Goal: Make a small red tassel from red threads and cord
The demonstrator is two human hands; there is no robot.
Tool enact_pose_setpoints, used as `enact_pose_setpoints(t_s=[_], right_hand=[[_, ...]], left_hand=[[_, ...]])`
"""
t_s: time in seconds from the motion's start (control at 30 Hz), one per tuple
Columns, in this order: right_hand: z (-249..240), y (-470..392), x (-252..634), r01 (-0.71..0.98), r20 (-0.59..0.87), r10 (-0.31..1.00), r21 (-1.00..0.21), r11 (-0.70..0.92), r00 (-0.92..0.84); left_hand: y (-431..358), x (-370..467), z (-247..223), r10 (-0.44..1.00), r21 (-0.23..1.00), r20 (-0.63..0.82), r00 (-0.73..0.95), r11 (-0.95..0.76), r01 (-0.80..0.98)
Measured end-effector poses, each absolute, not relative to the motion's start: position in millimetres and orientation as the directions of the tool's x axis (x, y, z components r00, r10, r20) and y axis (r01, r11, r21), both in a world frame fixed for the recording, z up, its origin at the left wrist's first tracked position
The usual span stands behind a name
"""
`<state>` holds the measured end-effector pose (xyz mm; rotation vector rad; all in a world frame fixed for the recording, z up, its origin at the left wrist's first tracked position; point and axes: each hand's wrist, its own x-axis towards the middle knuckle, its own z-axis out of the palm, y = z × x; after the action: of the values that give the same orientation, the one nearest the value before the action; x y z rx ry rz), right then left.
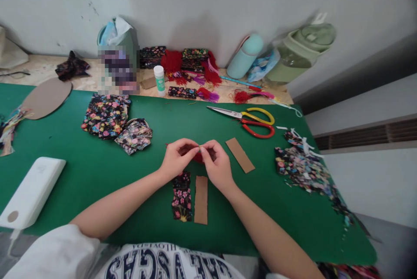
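Both hands meet over the middle of the green mat, fingertips pinched together. My left hand (179,157) and my right hand (218,164) are closed on a small bundle of red threads (198,156), mostly hidden by the fingers. A tiny yellowish-green bit shows at the pinch; I cannot make out what it is. Just below the hands lies a strip of black floral fabric (181,198). Beside it, on the right, is a narrow cardboard strip (201,201). Another cardboard strip (240,155) lies slanted to the right of my right hand.
Scissors (243,116) with yellow and red handles lie beyond the hands. Floral fabric pieces (106,116) are at left, fabric scraps (302,166) at right. A glue stick (159,80), red tassels (171,64) and a blue bottle (245,57) line the back. A white power bank (34,192) sits front left.
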<state>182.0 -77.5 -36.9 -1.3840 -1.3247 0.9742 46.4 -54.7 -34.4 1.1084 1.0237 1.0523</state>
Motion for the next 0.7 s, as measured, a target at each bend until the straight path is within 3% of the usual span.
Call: enact_pose_setpoints(t_s=[0.3, 0.53, 0.7], right_hand=[[-33.4, -79.4, 181.1, 0.264, 0.125, 0.985, -0.960, 0.090, 0.119], [-31.0, -79.5, 181.1, 0.129, -0.055, 0.998, -0.990, -0.060, 0.042], [-31.1, -78.1, 182.0, 0.128, -0.076, 0.997, -0.989, -0.074, -0.016]], left_hand=[[-49.5, 45.6, -31.8, 0.946, 0.950, -0.185, 0.265, 0.241, -0.198], [-47.8, 46.6, -36.2, 0.893, 0.858, -0.268, 0.361, 0.392, -0.331], [-46.6, 46.4, -37.7, 0.880, 0.841, -0.270, 0.390, 0.413, -0.349]])
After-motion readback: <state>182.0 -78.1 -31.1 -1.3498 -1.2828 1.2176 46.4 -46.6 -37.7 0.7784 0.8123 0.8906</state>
